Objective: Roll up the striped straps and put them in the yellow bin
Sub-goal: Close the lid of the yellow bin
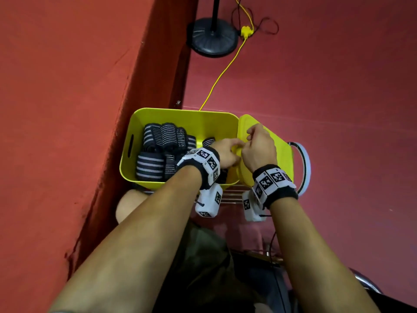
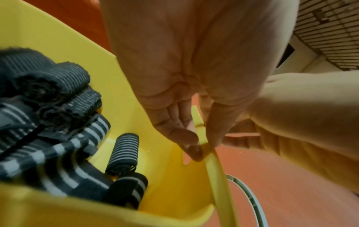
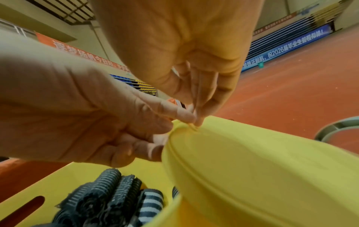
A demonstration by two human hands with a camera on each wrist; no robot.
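The yellow bin (image 1: 180, 112) stands on the floor against a red pad, holding several rolled black-and-grey striped straps (image 1: 158, 143). A yellow lid (image 1: 279, 152) stands tilted at the bin's right end. My left hand (image 1: 226, 152) pinches the lid's near edge (image 2: 217, 176) between thumb and fingers, above the rolled straps (image 2: 124, 152). My right hand (image 1: 257, 145) reaches over from the right, and its fingertips (image 3: 198, 121) pinch the same small tab on the lid (image 3: 252, 161), right beside my left hand (image 3: 97, 122). Neither hand holds a strap.
A red padded wall (image 1: 67, 109) runs along the bin's left side. A black round stand base (image 1: 214, 37) and a yellow cable (image 1: 225, 71) lie beyond the bin. A grey-white ring (image 1: 304, 166) sits behind the lid. Metal bars (image 1: 230, 195) show under the bin's near edge.
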